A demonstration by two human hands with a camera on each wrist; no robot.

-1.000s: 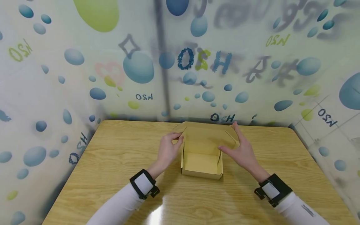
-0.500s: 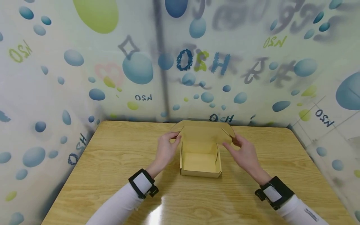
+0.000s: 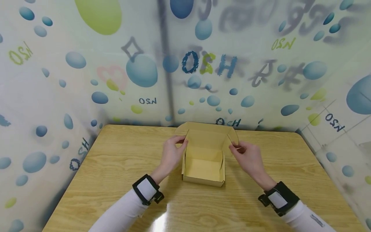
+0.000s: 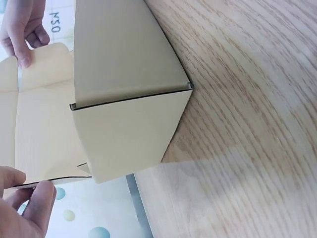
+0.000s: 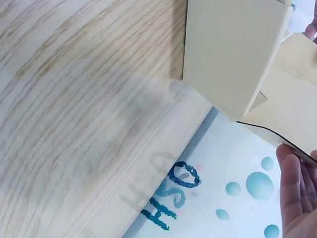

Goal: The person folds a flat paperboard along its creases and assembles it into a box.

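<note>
A small brown cardboard box stands on the table with its hinged lid raised at the back. Its inside, as far as it shows, holds nothing. At the lid's left edge, my left hand pinches the side flap between thumb and fingers; the left wrist view shows these fingertips on the board's edge. My right hand pinches the right side flap, which angles forward from the lid. In the right wrist view, the right fingers lie against the outer face of the cardboard.
The wood-grain table extends around the box on all sides. Close behind its far edge stands a wall covering printed with blue and green drops and letters. Each wrist carries a black strap with a camera.
My right hand, spread beside the lid a second ago, has closed its fingertips on the right flap and moved slightly inward. The box has shifted a little left. The left hand keeps its pinch.
</note>
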